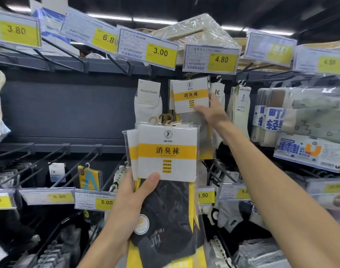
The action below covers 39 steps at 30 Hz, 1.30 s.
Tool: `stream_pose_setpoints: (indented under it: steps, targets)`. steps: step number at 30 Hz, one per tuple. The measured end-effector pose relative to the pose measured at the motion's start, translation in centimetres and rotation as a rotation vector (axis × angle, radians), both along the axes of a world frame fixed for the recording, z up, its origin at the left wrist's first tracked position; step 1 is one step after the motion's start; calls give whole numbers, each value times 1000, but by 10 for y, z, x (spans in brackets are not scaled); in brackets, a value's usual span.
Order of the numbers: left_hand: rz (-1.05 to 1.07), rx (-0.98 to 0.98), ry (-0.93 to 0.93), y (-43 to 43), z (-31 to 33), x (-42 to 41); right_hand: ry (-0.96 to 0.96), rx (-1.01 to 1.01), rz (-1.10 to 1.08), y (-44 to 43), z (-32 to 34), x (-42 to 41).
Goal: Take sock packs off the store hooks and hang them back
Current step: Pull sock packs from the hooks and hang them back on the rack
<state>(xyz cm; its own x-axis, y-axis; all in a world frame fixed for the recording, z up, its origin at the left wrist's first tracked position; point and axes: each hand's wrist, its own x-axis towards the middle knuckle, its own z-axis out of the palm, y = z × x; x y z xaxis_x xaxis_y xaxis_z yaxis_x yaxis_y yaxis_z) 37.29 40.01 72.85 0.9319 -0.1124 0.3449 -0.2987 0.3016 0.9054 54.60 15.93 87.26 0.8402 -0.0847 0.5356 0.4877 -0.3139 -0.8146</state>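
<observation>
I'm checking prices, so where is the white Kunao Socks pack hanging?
The Kunao Socks pack hangs at upper centre of the head view, under the 3.00 price tag, just left of the yellow-banded pack that the right hand grips.

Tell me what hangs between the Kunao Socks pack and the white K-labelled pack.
In the head view, the hanging yellow-banded packs fill that gap; the right hand pinches the front one's lower corner. The left hand holds another stack below.

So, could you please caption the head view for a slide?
Left hand grips a stack of sock packs; right hand holds a matching pack higher up.
</observation>
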Motion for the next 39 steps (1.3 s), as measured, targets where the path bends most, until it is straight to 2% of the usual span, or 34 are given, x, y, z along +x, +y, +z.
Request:
stream_pose_setpoints:
  steps: [3,6,8,9,13,19,34,39]
  targets:
    - [24,-29,-4,-5,3,0,21,-107,-91,6,1,-16]
    - [47,-47,-30,-6,6,2,-164,-116,-286,13,-12,-62]
    - [72,-58,-49,-7,7,5,-290,-22,-227,20,-32,-108]
    - [90,-56,-62,-8,8,6,-294,-9,-147,25,-44,-130]
    - [143,-8,-118,-15,10,10,-127,-133,-31,47,-78,-176]
    - [-19,-12,-80,-18,10,9,-69,-8,79,33,-83,-171]
    - [188,-56,-129,-17,25,12,-11,36,199,25,-78,-179]
    - [296,-53,-143,-2,29,17,-1,220,264,11,-68,-167]
